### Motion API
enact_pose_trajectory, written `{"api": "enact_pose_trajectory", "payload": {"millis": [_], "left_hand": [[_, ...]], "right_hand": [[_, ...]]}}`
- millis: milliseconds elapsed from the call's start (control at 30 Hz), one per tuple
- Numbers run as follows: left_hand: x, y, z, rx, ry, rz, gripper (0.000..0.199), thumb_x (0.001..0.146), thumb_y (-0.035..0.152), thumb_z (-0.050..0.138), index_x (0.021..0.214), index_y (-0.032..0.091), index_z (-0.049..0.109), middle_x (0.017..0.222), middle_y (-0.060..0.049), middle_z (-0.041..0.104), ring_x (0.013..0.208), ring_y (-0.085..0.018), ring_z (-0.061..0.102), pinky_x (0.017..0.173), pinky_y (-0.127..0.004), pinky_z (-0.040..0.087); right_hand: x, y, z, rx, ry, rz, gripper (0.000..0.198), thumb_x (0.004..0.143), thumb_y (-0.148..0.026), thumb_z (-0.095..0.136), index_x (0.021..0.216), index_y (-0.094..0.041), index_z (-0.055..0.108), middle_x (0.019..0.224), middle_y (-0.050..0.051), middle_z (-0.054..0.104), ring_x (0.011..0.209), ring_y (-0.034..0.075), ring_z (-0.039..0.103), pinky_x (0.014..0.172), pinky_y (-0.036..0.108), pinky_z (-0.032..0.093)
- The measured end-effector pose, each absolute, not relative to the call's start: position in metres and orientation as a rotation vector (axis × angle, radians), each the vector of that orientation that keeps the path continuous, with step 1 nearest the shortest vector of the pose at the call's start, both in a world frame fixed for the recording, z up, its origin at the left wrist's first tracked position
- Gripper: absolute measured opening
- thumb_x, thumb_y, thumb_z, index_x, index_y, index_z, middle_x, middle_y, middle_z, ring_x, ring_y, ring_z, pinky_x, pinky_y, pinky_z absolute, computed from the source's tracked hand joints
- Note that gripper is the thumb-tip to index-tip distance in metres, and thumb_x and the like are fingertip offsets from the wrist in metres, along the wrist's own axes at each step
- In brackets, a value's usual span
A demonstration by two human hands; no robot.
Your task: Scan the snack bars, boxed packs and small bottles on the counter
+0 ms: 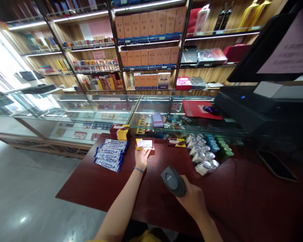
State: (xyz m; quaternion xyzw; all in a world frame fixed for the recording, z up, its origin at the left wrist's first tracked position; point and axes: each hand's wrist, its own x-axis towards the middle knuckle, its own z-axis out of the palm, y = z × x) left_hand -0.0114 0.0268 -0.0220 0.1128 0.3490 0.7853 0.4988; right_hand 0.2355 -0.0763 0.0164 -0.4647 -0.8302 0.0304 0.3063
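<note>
Right hand point(192, 200) nearest, fingers wrapped round matte dark-grey barcode scanner point(173, 180), rounded head tilted up above dark red counter point(91, 183). Beyond scanner, left hand point(141, 158), fingers half curled on near edge of flat red box point(144, 145) with white label. Left of box, glossy blue cartons point(110, 154); right of box, clear lidded jars point(203, 155), contents unclear. Behind box, glass showcase point(101, 111)

Dark red counter point(96, 188): blue packs point(110, 154), red carton point(144, 145), jars point(203, 156).
</note>
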Motion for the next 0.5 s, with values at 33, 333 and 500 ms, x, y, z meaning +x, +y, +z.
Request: {"api": "enact_pose_trajectory", "payload": {"millis": [33,333,500], "left_hand": [[-0.0115,0.0270,-0.0224,0.272,0.854,1.900,0.021,0.086,0.022,0.067,0.104,0.022,0.057,0.112,-0.009,0.070,0.106,-0.022,0.068,0.102,-0.052,0.049],[-0.0122,0.0243,-0.0217,0.246,0.858,1.899,0.031,0.080,0.023,0.074,0.103,0.022,0.053,0.106,-0.005,0.070,0.093,-0.016,0.070,0.093,-0.042,0.055],[-0.0068,0.0231,-0.0173,0.293,0.951,1.911,0.041,0.073,0.031,0.080,0.102,0.021,0.053,0.099,-0.003,0.069,0.082,-0.014,0.069,0.079,-0.034,0.058]], "right_hand": [[0.2362,-0.0757,0.0164,-1.227,-2.198,0.068,0.025,0.077,-0.022,0.055,0.102,-0.023,0.050,0.063,-0.004,0.065,0.055,0.020,0.067,0.052,0.027,0.043],[0.2383,-0.0755,0.0121,-1.288,-2.156,-0.015,0.042,0.079,-0.025,0.056,0.119,-0.018,0.049,0.071,0.001,0.070,0.058,0.022,0.069,0.055,0.029,0.046],[0.2355,-0.0764,0.0142,-1.304,-2.134,-0.024,0.036,0.081,-0.023,0.052,0.116,-0.020,0.050,0.071,0.000,0.070,0.059,0.022,0.069,0.056,0.028,0.046]]}}
